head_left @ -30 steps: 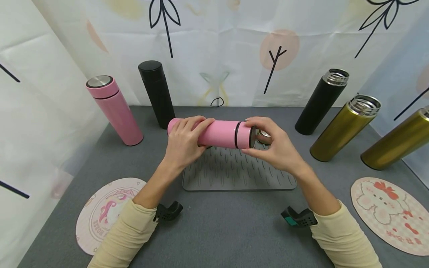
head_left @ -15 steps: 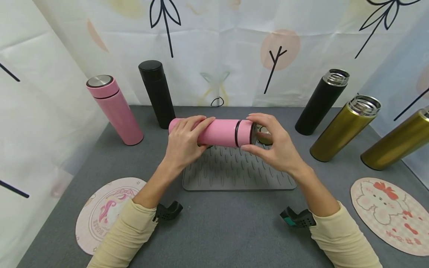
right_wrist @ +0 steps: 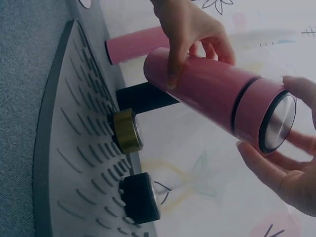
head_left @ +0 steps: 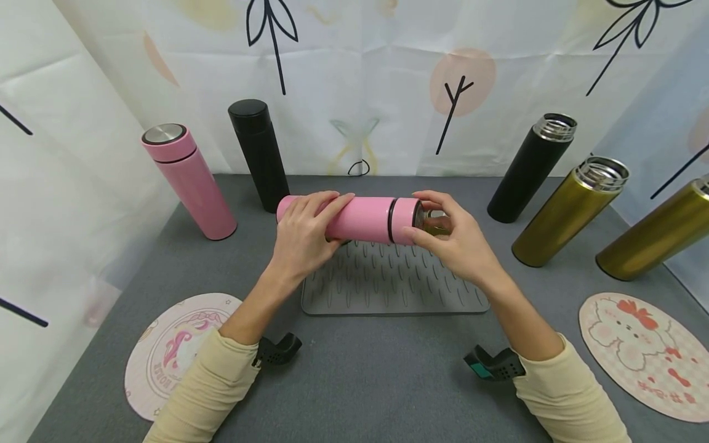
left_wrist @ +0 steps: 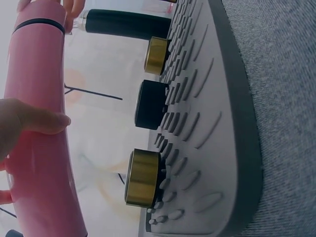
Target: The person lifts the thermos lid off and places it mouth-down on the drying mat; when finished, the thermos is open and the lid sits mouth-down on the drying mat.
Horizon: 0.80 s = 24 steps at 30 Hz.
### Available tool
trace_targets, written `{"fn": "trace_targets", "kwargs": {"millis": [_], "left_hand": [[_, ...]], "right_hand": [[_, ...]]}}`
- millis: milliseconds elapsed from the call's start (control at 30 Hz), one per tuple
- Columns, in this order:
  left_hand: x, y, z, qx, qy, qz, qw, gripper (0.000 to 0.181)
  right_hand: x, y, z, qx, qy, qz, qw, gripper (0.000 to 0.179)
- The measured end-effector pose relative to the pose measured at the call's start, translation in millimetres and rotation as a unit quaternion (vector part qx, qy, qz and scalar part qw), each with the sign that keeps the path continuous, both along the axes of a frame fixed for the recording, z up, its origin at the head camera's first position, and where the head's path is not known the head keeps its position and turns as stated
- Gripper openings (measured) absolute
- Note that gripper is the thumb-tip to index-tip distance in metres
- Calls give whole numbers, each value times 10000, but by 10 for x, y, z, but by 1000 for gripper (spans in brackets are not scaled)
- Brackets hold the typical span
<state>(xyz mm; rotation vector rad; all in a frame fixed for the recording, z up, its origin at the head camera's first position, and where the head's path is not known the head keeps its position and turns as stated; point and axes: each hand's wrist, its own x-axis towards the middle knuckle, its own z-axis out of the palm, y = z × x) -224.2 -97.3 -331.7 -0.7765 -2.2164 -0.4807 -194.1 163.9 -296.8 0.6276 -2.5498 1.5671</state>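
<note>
A pink thermos bottle (head_left: 360, 220) is held sideways above a grey ribbed mat (head_left: 394, 301). My left hand (head_left: 303, 241) grips its body, thumb across the near side in the left wrist view. At the other end, my right hand (head_left: 464, 239) holds the pink lid (right_wrist: 257, 112) between thumb and fingers. The lid sits on the bottle, a black ring marking the join, and its steel end faces the right palm. Beyond the bottle, a black lid (left_wrist: 150, 104) and two gold lids, one nearer (left_wrist: 143, 177) and one farther (left_wrist: 157, 55), stand on the mat.
Another pink bottle (head_left: 191, 184) and a lidded black bottle (head_left: 260, 157) stand at back left. To the right are a lidless black bottle (head_left: 523, 175), a lidless gold bottle (head_left: 562, 215) and another gold bottle (head_left: 656, 227). Round placemats lie left (head_left: 141, 363) and right (head_left: 637, 369).
My right thumb and fingers have shifted their hold around the lid, the thumb moving slightly up. The left hand and the bottle have hardly moved.
</note>
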Motion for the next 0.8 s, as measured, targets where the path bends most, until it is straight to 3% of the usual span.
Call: {"fn": "trace_targets", "kwargs": {"millis": [333,500,600,667,800], "left_hand": [[-1,-19,10,176,-58,-133,9997,70],[1,-15,19,176,-66,-168,9997,70],[1,-14,13,149,-62,-147,9998,69],[1,-10,9,134,-44,-118,9998,68],[8,3,5,106,0,-60,9999,67]], "right_hand": [[-31,58,-3,-119,1171,711,9905,65],[-45,81,-8,-193,1392,960,9854,69],[-26,64,-15,-142,1129,722,9909,67],[-5,44,-13,-71,800,360,9961,64],[26,2,14,-311,-208,-118,9992,59]]}}
